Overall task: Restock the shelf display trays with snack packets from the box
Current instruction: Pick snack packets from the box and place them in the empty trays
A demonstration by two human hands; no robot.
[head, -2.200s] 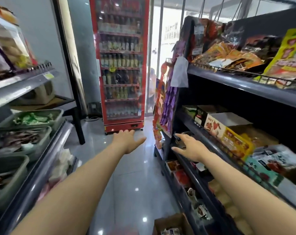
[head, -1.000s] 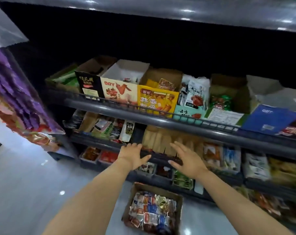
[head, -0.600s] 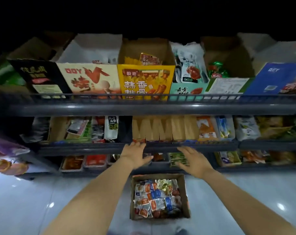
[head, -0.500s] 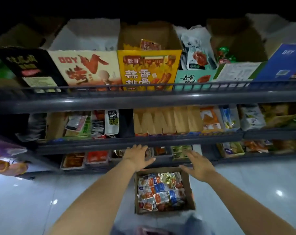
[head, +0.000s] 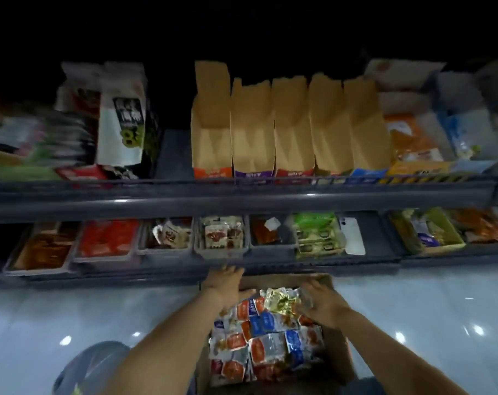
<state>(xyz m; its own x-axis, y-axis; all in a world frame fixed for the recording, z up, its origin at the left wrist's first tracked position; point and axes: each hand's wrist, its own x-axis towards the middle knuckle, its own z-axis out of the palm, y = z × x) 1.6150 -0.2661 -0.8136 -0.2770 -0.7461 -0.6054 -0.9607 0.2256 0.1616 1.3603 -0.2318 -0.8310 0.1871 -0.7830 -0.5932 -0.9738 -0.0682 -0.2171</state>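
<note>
A brown cardboard box (head: 336,357) sits on the floor below me, filled with several red, blue and silver snack packets (head: 266,340) and a gold packet (head: 282,299) on top. My left hand (head: 227,283) reaches over the box's far left corner, fingers straight, holding nothing. My right hand (head: 320,299) hovers over the packets at the box's far right, its fingers beside the gold packet; whether it holds a packet is unclear. A row of grey display trays (head: 219,250) with packets lines the lowest shelf just beyond the box.
The shelf above holds several open brown cartons (head: 253,129) and bagged snacks (head: 122,124). A white phone (head: 351,235) lies on the lowest shelf right of the green packets (head: 316,235). Glossy tiled floor (head: 71,315) spreads on both sides. My knee (head: 91,366) shows at lower left.
The view has dropped from the aisle to the low shelves. Both hands came down from the shelf edge to the box, which is now much closer.
</note>
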